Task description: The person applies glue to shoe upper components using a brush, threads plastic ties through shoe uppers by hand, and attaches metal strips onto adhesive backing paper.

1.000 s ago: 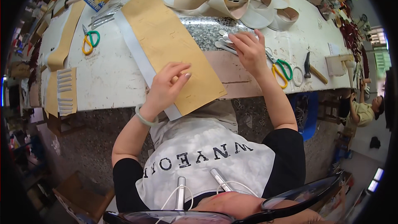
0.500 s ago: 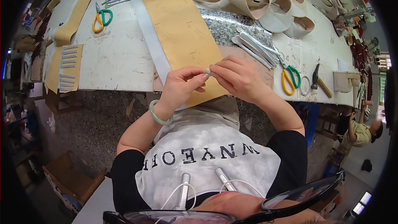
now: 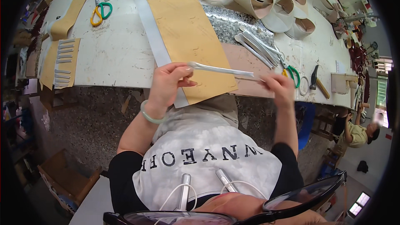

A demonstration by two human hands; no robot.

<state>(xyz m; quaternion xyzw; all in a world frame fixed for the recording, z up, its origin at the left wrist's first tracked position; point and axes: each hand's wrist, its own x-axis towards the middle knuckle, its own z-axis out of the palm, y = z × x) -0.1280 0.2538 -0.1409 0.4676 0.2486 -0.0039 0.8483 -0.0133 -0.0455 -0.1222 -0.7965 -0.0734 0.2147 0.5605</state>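
A narrow silvery strip point(image 3: 223, 70) is stretched between my hands, roughly level above the tan sheet. My left hand point(image 3: 166, 82) pinches its rounded left end between thumb and fingertips. At the other end, my right hand point(image 3: 279, 89) has its fingers closed on the strip; motion blurs the exact grip. Below lies the long tan sheet point(image 3: 189, 29), with a white layer point(image 3: 150, 25) showing along its left edge. More silver strips point(image 3: 256, 48) lie in a loose bundle beyond my right hand.
Scissors with yellow and green handles point(image 3: 100, 14) lie at left, another pair point(image 3: 293, 75) at right near a hammer point(image 3: 318, 84) and a ring point(image 3: 304, 85). Several short silver strips sit on a tan piece point(image 3: 73, 64). Curved cream pieces point(image 3: 260, 0) stand at the back. Another person point(image 3: 357, 133) is at far right.
My hands were together at the strip's end; my right hand has moved right, and the strip now shows at length between them. My left hand has shifted slightly left.
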